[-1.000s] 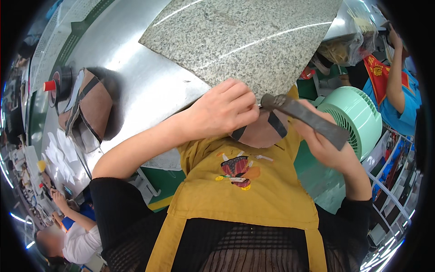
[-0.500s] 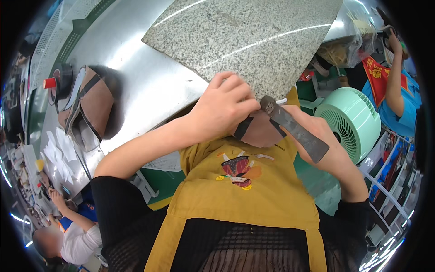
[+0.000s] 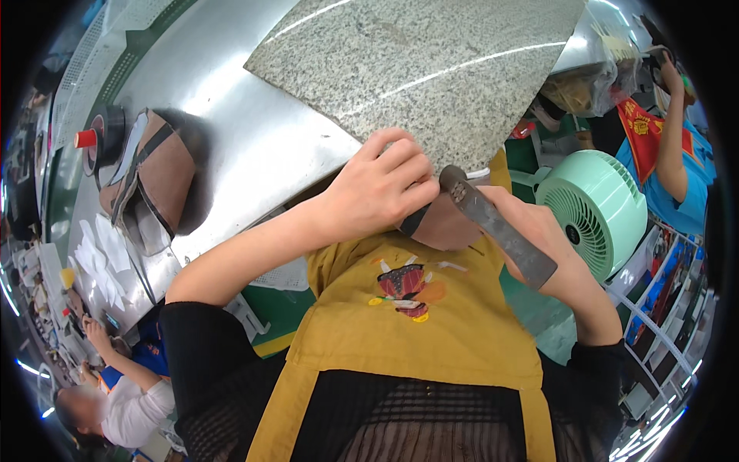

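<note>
Nearest you, at the bench's near edge, your left hand (image 3: 381,192) is clenched on one brown leather piece with a dark strap (image 3: 439,223), pinning it against your mustard apron (image 3: 416,323), while your right hand (image 3: 539,239) grasps one flat, dull grey metal tool (image 3: 496,227) whose rounded tip touches the leather. Farther out lie one speckled grey granite slab (image 3: 431,69) and, toward the left edge, one more brown leather piece (image 3: 154,181).

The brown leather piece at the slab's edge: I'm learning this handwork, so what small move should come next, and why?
Probably draw the flat metal blade down across the brown leather piece. The right hand holds the blade angled with its tip on the leather, while the left hand pins that piece against the granite slab edge.
</note>
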### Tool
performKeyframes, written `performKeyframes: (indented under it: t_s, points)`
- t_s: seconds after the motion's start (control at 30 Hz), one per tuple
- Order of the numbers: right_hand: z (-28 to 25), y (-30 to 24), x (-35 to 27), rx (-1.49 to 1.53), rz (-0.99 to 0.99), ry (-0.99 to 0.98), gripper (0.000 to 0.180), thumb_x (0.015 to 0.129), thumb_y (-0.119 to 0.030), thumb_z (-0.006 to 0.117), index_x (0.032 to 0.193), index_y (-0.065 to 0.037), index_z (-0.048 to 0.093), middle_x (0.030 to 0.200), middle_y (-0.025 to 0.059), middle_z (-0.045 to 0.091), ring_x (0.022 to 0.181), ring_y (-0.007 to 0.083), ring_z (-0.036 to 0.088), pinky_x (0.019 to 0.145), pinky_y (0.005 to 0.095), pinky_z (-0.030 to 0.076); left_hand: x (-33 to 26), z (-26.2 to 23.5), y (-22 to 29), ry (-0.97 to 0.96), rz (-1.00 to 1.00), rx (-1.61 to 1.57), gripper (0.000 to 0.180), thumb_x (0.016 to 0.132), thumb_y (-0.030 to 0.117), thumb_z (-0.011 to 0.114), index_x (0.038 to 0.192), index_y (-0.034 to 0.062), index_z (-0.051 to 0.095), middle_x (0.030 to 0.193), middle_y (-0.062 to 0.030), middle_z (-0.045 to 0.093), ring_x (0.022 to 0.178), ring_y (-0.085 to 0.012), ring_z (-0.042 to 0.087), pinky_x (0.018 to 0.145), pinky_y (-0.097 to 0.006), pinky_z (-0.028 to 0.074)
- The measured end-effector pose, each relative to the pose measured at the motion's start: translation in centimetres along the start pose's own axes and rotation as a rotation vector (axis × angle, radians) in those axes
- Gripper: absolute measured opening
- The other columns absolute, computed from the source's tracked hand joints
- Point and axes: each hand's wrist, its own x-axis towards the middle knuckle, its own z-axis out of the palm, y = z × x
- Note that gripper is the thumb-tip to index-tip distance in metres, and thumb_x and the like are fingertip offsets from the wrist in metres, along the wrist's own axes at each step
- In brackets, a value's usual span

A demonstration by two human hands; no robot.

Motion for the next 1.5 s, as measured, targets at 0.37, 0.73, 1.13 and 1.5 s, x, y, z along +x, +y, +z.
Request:
performKeyframes:
  t_s: [0.37,0.73,1.13,1.5]
  points:
    - [0.2,0.2,0.0,0.135,0.021,0.076,0.034,0.088,-0.003,0.056,0.121,0.000,0.049,0.094,0.0167,0.062,0.085,0.0361,0.063,0.071,0.0367,0.050,0.1,-0.3,0.8,-0.084,-0.279,-0.139,0.019,0.075,0.013,0.068,0.093,0.0112,0.061,0.089,-0.0030,0.055,0.096,-0.0251,0.051,0.088,-0.039,0.041]
    - [-1.5,2.5,-3.1,0.287,0.224,0.240,0.026,0.096,-0.006,0.050,0.120,0.002,0.053,0.099,0.0128,0.061,0.082,0.0179,0.058,0.074,0.0273,0.047,3.8,-0.3,2.9,-0.245,-0.538,-0.613,0.010,0.082,0.013,0.064,0.087,0.0071,0.057,0.084,-0.0060,0.056,0.079,-0.0255,0.059,0.068,-0.036,0.048]
    - [-0.9,2.6,-2.0,0.164,0.048,0.170,0.032,0.088,0.000,0.050,0.120,0.000,0.049,0.087,0.0159,0.056,0.071,0.0286,0.052,0.064,0.0336,0.045,2.5,0.8,2.8,-0.133,-0.452,-0.326,0.017,0.078,0.007,0.064,0.095,0.0085,0.064,0.085,-0.0060,0.054,0.077,-0.0245,0.058,0.063,-0.034,0.049]
    - [-1.6,2.1,-2.1,0.128,0.087,0.052,0.039,0.085,-0.007,0.057,0.122,-0.001,0.047,0.101,0.0179,0.062,0.084,0.0355,0.064,0.067,0.0401,0.051,1.8,1.4,3.4,-0.078,-0.114,0.039,0.028,0.068,0.006,0.063,0.096,0.0013,0.062,0.087,-0.0059,0.053,0.074,-0.0190,0.055,0.065,-0.030,0.048]
